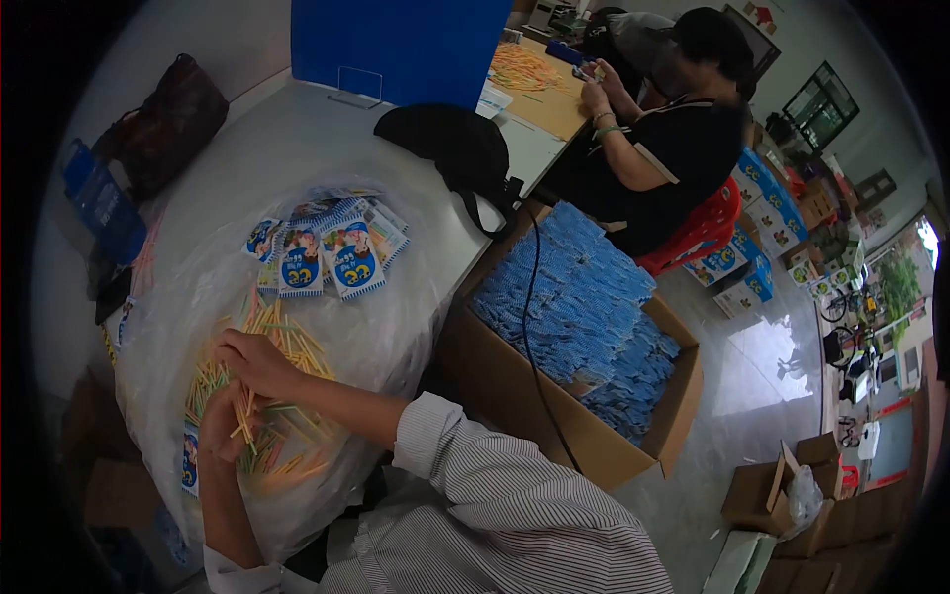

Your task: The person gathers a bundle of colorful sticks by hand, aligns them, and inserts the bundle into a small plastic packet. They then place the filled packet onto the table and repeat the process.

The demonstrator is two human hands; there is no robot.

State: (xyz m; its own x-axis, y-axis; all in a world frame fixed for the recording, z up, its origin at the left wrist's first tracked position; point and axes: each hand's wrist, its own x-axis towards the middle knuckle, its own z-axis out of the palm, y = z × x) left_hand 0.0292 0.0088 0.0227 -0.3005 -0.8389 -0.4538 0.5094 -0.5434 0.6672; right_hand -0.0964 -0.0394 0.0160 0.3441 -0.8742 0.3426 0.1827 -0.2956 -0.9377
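My left hand is closed around a small bunch of thin yellow sticks. Just above it, my right hand has its fingers bent together at the top of that bunch; what they pinch is hidden. Beneath both hands, a loose pile of yellow, green and pink sticks lies on clear plastic sheeting. Several blue-and-white printed packets lie beyond the pile, and another packet is partly visible left of my left wrist.
An open cardboard box full of blue packets stands to my right, a black cable hanging across it. A black bag lies at the table edge. A co-worker sits at another table with sticks.
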